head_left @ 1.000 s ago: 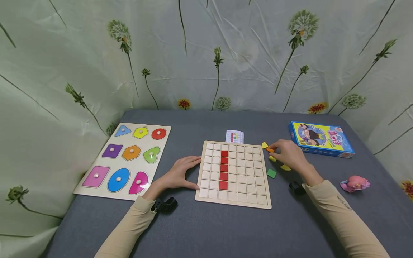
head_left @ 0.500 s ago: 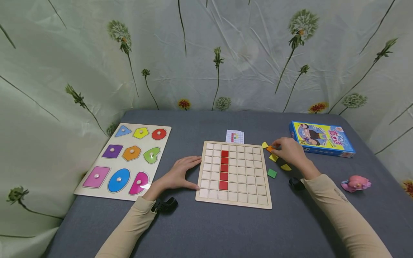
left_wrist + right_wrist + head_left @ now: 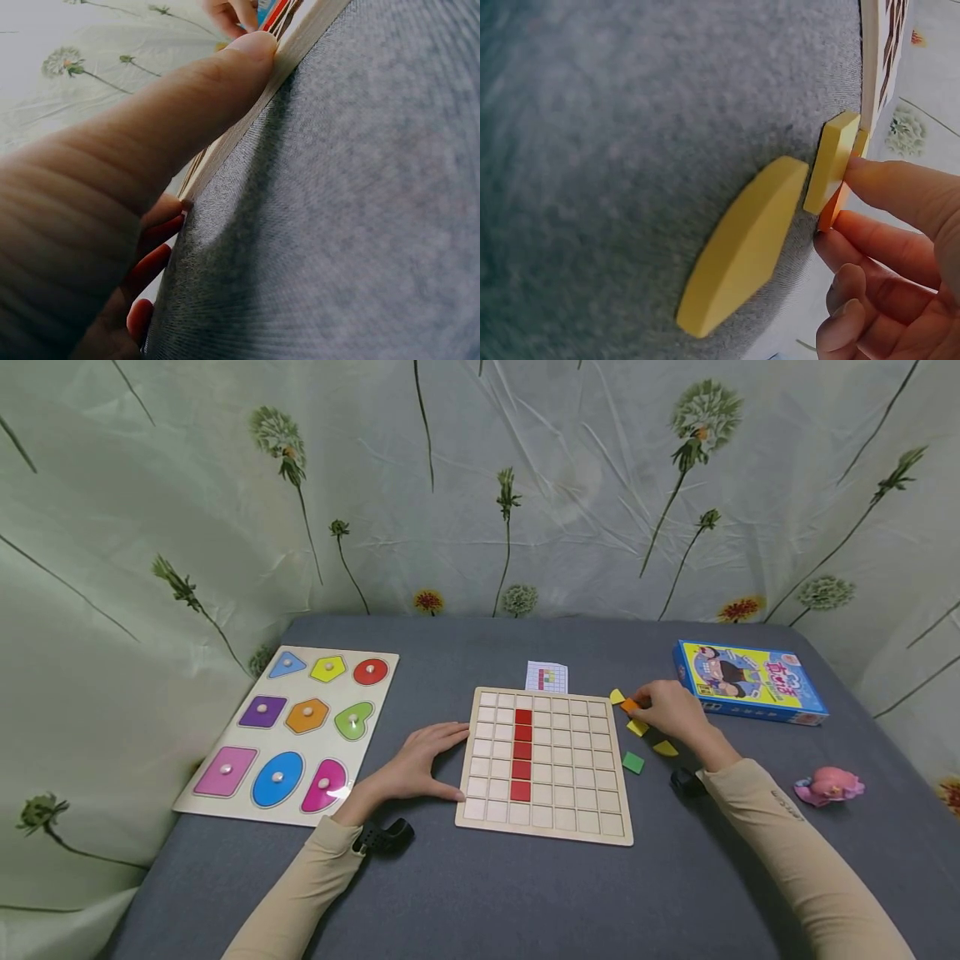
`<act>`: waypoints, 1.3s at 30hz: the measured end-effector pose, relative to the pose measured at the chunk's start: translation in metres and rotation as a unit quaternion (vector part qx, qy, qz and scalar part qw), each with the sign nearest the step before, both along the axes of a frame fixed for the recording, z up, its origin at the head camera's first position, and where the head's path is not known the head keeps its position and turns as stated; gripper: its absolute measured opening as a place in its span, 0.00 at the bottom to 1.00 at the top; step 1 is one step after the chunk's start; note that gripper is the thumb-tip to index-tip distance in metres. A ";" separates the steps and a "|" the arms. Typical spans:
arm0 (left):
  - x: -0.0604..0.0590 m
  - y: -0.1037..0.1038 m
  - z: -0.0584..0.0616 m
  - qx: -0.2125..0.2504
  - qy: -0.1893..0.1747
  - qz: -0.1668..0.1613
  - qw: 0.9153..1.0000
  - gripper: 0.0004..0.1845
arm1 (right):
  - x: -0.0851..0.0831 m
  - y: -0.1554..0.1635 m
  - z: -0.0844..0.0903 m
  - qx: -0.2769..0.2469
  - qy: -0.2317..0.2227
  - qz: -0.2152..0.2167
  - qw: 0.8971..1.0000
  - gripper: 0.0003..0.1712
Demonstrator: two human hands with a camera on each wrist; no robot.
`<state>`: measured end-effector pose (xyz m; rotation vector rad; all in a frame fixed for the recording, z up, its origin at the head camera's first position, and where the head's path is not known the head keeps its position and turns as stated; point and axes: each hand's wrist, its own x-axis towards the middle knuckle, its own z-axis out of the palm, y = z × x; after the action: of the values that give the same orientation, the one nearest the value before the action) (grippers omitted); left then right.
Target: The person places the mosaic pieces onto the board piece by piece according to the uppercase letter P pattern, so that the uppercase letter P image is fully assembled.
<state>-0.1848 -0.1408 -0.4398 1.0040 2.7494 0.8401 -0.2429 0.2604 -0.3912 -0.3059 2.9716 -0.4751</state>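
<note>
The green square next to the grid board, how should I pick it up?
Pinch the green square by two opposite side edges, coming straight down from above. It lies flat on the grey table, apart from the grid board and the yellow pieces, so its sides seem free.

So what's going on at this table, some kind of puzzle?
A person sits at a grey table with a wooden grid board that has one column of red tiles set in it. The left hand rests against the board's left edge. The right hand pinches a small orange tile among loose yellow tiles and a green tile beside the board.
</note>
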 end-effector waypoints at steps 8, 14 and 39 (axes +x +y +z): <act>-0.001 0.000 -0.001 -0.002 -0.002 0.001 1.000 0.51 | -0.002 0.000 0.000 0.002 -0.010 -0.001 1.000 0.16; -0.001 0.001 -0.001 -0.004 -0.006 0.002 1.000 0.51 | -0.003 0.007 -0.001 0.005 -0.006 0.011 1.000 0.16; -0.001 0.000 -0.001 -0.004 -0.006 0.003 1.000 0.51 | 0.012 -0.009 0.010 0.001 0.046 0.038 0.998 0.15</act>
<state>-0.1854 -0.1406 -0.4403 0.9852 2.7445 0.8340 -0.2311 0.2518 -0.3812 -0.4491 3.0349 -0.4615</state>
